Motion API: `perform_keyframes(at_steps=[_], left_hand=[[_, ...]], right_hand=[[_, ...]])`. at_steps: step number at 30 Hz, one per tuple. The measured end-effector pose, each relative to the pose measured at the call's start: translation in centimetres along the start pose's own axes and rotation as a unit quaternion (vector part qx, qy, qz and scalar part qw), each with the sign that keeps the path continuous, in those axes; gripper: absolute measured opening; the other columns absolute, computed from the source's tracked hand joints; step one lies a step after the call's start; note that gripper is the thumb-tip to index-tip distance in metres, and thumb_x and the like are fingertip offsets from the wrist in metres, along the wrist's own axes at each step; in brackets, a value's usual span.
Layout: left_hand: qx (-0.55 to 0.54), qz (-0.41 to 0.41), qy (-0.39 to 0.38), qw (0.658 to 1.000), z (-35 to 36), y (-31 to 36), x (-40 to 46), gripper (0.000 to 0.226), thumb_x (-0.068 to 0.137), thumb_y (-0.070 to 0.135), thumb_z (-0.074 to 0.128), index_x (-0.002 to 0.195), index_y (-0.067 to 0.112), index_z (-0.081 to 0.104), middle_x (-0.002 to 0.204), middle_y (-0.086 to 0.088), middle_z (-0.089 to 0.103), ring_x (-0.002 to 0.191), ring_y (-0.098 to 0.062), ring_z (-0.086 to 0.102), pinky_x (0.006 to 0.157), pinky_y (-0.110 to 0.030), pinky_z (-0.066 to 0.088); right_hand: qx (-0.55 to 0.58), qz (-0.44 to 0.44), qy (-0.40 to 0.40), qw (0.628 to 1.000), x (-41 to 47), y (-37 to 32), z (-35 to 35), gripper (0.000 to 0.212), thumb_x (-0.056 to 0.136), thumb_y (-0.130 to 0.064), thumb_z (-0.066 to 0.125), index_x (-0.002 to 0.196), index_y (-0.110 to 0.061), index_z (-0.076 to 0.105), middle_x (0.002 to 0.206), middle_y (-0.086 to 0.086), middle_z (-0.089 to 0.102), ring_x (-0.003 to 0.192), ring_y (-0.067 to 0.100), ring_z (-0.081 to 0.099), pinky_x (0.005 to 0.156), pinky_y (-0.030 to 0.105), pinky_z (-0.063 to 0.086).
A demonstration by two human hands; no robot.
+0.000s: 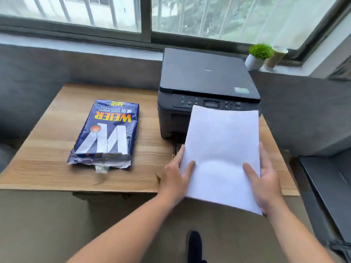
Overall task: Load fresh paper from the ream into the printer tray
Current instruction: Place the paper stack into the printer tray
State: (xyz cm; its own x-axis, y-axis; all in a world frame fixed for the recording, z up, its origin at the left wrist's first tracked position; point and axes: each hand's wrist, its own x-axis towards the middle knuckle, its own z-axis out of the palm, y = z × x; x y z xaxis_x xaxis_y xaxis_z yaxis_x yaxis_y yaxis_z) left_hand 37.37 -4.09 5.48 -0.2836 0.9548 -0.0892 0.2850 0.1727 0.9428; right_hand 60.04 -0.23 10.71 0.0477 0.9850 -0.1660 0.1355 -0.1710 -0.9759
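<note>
A stack of white paper [221,145] is held flat in front of the dark printer [205,80], its far edge over the printer's control panel. My left hand [175,172] grips the stack's left edge and my right hand [266,175] grips its right edge, thumbs on top. The blue ream wrapper [106,130] lies on the wooden table [47,149] to the left, its near end torn open. The paper hides most of the printer's tray; only a dark sliver [176,149] shows by my left hand.
A small potted plant [256,56] and a tan cylinder [275,57] stand on the window sill behind the printer. A dark ledge [326,186] runs along the right. My foot [194,245] shows on the floor below the table's front edge.
</note>
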Motion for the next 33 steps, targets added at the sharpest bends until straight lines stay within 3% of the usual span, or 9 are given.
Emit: perform_keyframes(at_steps=[4,6,8,11,15,17,23,29,33], left_hand=[[-0.007,-0.069,-0.043,0.997,6.4,0.1,3.3,0.059,0.09,0.044,0.064,0.144,0.035,0.043,0.133,0.015,0.063,0.115,-0.005,0.062,0.098,-0.032,0.051],[-0.023,-0.131,-0.019,0.991,7.4,-1.0,4.5,0.05,0.088,0.044,0.066,0.134,0.029,0.052,0.11,0.009,0.073,0.098,-0.008,0.069,0.087,-0.037,0.058],[-0.033,-0.168,0.017,0.985,7.5,-2.0,5.4,0.034,0.093,0.035,0.065,0.123,0.021,0.059,0.102,0.008,0.073,0.091,-0.007,0.07,0.079,-0.029,0.057],[0.029,-0.198,0.058,0.978,6.5,-4.1,6.4,0.019,0.095,0.022,0.061,0.113,0.022,0.065,0.108,0.006,0.074,0.1,-0.015,0.07,0.088,-0.034,0.054],[0.082,-0.244,0.047,0.965,5.8,-5.3,7.7,0.047,0.096,0.019,0.06,0.142,0.013,0.051,0.136,0.002,0.061,0.125,-0.021,0.057,0.106,-0.033,0.042],[0.095,-0.242,0.035,0.965,6.0,-5.0,8.7,0.055,0.096,0.024,0.06,0.148,0.013,0.044,0.142,-0.004,0.058,0.128,-0.026,0.056,0.11,-0.043,0.043],[0.103,-0.254,0.069,0.959,6.6,-6.0,10.4,0.05,0.095,0.032,0.061,0.142,0.017,0.052,0.13,-0.009,0.066,0.118,-0.028,0.061,0.101,-0.039,0.048],[0.11,-0.249,0.075,0.959,6.1,-7.1,10.2,0.039,0.095,0.025,0.061,0.133,0.017,0.061,0.086,0.005,0.068,0.077,-0.017,0.061,0.07,-0.029,0.042],[0.113,-0.242,0.082,0.96,6.0,-7.3,9.9,0.036,0.095,0.025,0.061,0.13,0.017,0.064,0.088,0.003,0.069,0.079,-0.02,0.062,0.071,-0.028,0.041]], right_hand=[[-0.003,0.045,-0.007,0.999,5.0,3.4,-5.0,0.07,0.099,-0.009,0.057,0.152,-0.045,0.03,0.147,-0.006,0.056,0.13,0.02,0.059,0.107,0.052,0.049],[-0.001,0.065,-0.035,0.997,6.4,5.6,-5.3,0.071,0.098,-0.005,0.056,0.153,-0.04,0.029,0.144,-0.016,0.056,0.126,0.004,0.06,0.107,0.04,0.05],[-0.004,0.097,-0.083,0.992,7.1,7.4,-4.4,0.07,0.098,-0.002,0.055,0.153,-0.036,0.03,0.136,-0.027,0.053,0.116,-0.014,0.059,0.101,0.02,0.05],[0.0,0.163,-0.145,0.976,7.2,9.4,-2.6,0.067,0.098,-0.004,0.056,0.149,-0.042,0.034,0.134,-0.024,0.058,0.116,-0.003,0.062,0.102,0.029,0.052],[-0.003,0.208,-0.154,0.966,8.4,10.4,-1.3,0.066,0.098,-0.007,0.057,0.148,-0.043,0.036,0.142,-0.012,0.058,0.127,0.013,0.059,0.11,0.043,0.047],[-0.009,0.209,-0.144,0.967,9.8,10.6,-1.2,0.066,0.096,-0.011,0.059,0.149,-0.042,0.035,0.146,-0.011,0.055,0.132,0.016,0.055,0.115,0.047,0.042],[-0.042,0.205,-0.146,0.967,13.6,10.0,-0.4,0.064,0.097,-0.008,0.058,0.152,-0.032,0.035,0.143,-0.01,0.055,0.132,0.018,0.054,0.116,0.044,0.04],[-0.06,0.211,-0.133,0.967,15.4,11.9,0.9,0.063,0.095,-0.012,0.062,0.151,-0.024,0.036,0.148,-0.001,0.054,0.136,0.022,0.051,0.118,0.048,0.037],[-0.071,0.225,-0.097,0.967,16.7,12.3,1.9,0.059,0.093,-0.018,0.067,0.144,-0.019,0.037,0.143,0.005,0.056,0.132,0.023,0.053,0.114,0.041,0.039]])
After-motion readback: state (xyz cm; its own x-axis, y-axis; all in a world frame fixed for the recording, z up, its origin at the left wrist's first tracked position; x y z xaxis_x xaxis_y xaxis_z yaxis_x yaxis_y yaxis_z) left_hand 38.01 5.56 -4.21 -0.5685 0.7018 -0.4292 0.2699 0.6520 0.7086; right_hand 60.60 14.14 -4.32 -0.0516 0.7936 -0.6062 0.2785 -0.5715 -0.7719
